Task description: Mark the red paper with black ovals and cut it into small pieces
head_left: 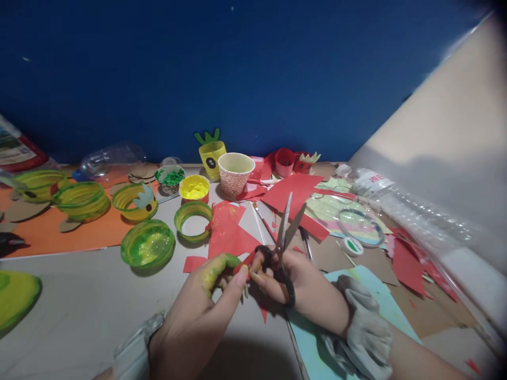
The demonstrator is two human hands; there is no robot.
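Observation:
My left hand (212, 295), with green and yellow paint on its index finger, pinches a small red paper piece (246, 262) between thumb and fingertips. Against it, my right hand (279, 277) has its fingers through the handles of black-handled scissors (282, 243). The scissors' blades point up and away, slightly parted, with nothing visible between them. The right fingertips are at the right edge of the small red piece. Larger red paper (229, 232) lies on the table just beyond my hands. A narrow red scrap (264, 312) sits below them.
Green-yellow painted rings (193, 221) and a painted bowl (148, 245) stand left. Behind are a yellow paint cup (194, 189), a patterned cup (236, 177) and a pineapple-like cup (213, 158). Right are a plastic bottle (412, 203), clear tape (361, 227) and light blue paper (356, 316).

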